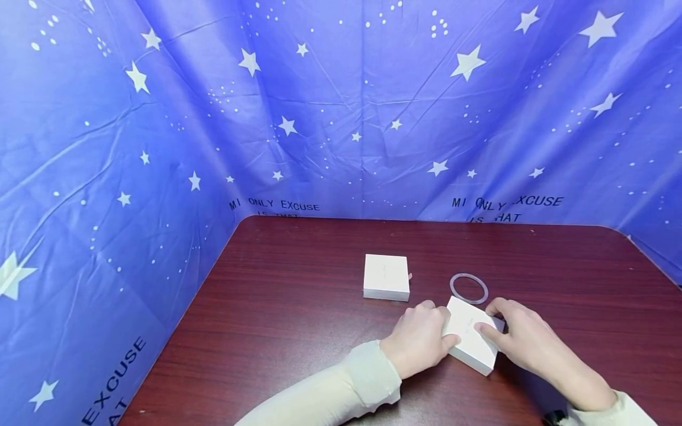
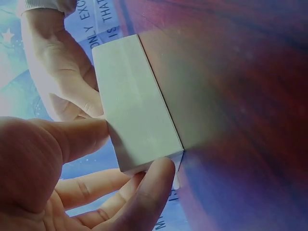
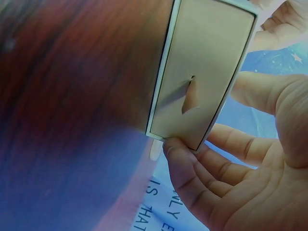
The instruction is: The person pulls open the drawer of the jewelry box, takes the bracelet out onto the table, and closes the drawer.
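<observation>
Here, both hands (image 1: 418,338) half curled, gripping a white box (image 1: 466,338), pull tab (image 3: 191,99) (right wrist view only) showing.

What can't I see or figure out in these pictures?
- Inside the held white box: its walls hide it in every view.
- Inside the other white box: its walls hide it, head view.
- Print on the held box: too small to read, head view.
- Left hand: its back hides some fingertips, head view.
- Dark thing: cut off by the bottom edge, head view.
</observation>
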`<state>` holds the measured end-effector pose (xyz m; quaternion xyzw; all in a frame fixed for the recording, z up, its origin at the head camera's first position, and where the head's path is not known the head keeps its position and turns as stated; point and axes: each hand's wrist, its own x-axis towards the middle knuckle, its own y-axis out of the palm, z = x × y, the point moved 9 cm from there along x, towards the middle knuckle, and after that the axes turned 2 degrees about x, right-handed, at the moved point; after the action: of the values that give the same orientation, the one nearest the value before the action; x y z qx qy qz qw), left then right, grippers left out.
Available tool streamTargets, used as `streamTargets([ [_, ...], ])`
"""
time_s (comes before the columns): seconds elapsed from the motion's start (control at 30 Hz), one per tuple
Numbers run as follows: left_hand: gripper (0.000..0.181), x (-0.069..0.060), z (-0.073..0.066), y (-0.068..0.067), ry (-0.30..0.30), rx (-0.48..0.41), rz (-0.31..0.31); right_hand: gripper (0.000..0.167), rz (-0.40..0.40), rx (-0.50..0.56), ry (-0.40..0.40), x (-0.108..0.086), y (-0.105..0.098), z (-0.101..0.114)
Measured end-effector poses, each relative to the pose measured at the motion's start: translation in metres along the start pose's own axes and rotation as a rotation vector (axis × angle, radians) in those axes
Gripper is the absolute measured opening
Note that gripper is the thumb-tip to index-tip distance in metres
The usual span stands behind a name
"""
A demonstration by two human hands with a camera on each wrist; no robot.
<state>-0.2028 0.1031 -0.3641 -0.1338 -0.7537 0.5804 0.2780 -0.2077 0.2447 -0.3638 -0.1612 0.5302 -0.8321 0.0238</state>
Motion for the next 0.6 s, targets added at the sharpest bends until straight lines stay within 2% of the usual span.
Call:
streamTargets([
  [0.43,0.030,-0.0028,0.0064,-0.0019,-0.027,-0.040,0.006,0.019,0.007,0.009,0.000,0.0019,0.0033,0.0044],
  [0.6,0.031,-0.0029,0.0094,-0.0009,-0.056,-0.047,0.024,0.020,0.012,0.007,0.003,0.0024,0.0051,0.0040],
])
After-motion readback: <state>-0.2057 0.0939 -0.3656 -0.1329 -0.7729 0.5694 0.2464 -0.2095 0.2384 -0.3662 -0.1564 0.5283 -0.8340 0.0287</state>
